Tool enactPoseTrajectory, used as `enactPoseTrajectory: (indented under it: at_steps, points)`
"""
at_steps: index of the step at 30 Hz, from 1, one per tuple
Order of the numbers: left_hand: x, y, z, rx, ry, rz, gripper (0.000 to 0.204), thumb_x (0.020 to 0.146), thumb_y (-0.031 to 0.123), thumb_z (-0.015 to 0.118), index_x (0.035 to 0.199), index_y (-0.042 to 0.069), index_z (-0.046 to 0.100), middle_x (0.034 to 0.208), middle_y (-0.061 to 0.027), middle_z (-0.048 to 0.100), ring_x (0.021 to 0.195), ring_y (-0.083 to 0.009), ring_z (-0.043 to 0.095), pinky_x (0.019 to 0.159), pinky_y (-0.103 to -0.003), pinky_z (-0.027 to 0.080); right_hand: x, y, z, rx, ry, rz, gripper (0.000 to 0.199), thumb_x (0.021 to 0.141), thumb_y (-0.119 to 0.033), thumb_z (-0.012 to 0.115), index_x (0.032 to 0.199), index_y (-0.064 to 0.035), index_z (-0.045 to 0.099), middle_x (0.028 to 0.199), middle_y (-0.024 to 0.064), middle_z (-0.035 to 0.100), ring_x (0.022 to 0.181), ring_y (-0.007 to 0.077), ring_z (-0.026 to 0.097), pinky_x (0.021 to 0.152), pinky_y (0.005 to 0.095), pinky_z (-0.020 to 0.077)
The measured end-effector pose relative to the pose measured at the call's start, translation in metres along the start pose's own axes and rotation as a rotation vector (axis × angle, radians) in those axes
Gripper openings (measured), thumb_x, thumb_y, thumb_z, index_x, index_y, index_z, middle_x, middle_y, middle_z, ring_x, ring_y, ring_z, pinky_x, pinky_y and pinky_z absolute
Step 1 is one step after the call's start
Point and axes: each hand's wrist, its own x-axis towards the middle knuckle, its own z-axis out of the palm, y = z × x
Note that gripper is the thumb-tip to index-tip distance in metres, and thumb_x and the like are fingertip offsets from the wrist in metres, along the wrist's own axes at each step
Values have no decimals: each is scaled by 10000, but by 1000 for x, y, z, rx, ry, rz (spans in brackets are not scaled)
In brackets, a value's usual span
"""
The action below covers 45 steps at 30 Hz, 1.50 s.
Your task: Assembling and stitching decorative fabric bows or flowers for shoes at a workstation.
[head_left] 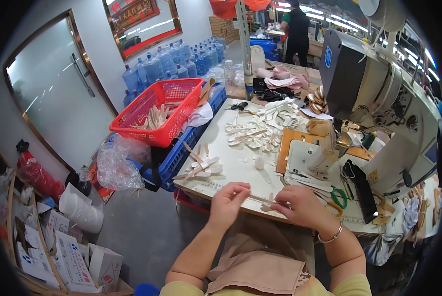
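A thin pale strip point(260, 199) is stretched between my two hands above the near edge of the white worktable point(216, 143). My left hand point(228, 203) pinches its left end with thumb and fingers. At the other end, my right hand point(300, 204) grips it, a bracelet on that wrist. A beige piece point(268, 206) shows just beside the right fingertips; whether it joins the strip I cannot tell. Left of my hands lies a small pile of white and beige strips point(203, 166). Farther back, many white cut pieces point(265, 126) are heaped in front of the sewing machine.
A large sewing machine point(379, 93) stands on the right. Green-handled scissors point(338, 197) and a black pouch point(361, 190) lie near it. At left, a red basket point(157, 111) of strips rests over a blue crate point(181, 158). A person point(296, 34) stands far back.
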Motion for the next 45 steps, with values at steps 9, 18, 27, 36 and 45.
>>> enactPoseTrajectory:
  at_steps: [9, 18, 27, 36, 45]
  points:
    - [-3, 28, -22, 968, 193, 835, 360, 667, 72, 709, 1006, 87, 587, 1023, -65, 576, 1057, -273, 508, 901, -405, 372, 60, -7, 43, -320, 531, -416, 226, 631, -173, 703, 847, -140, 643, 767, -5, 523, 735, 192, 495, 644, 319, 399]
    - [44, -6, -129, 1267, 478, 1037, 129, 650, 34, 675, 749, 117, 656, 833, -1, 621, 917, -249, 550, 798, -362, 420, 96, 23, 79, -185, 734, -439, 192, 696, -60, 664, 881, -96, 628, 854, 53, 593, 803, 227, 553, 689, 334, 425]
    - [26, -33, -114, 1328, 378, 673, 136, 646, 95, 661, 763, 163, 677, 1170, -62, 550, 1207, -391, 367, 1045, -489, 122, 118, 142, 55, -139, 400, 224, 279, 715, -8, 571, 961, -129, 624, 834, 127, 563, 901, 298, 545, 735, 385, 467]
    - [12, -22, 5, 269, 51, 292, 211, 791, 7, 586, 1001, 18, 594, 992, -105, 613, 916, -230, 592, 832, -314, 454, 76, 95, 19, 1314, 966, 283, 186, 880, -116, 539, 1046, -35, 556, 832, 46, 622, 718, 130, 589, 615, 229, 473]
    - [25, -16, 72, -375, -54, -96, 183, 838, 38, 589, 1009, -12, 546, 895, -60, 620, 771, -112, 597, 717, -239, 499, -48, 30, 82, 1735, 527, 317, 387, 867, -302, 561, 1166, -77, 464, 1102, 82, 540, 945, 226, 553, 800, 363, 473]
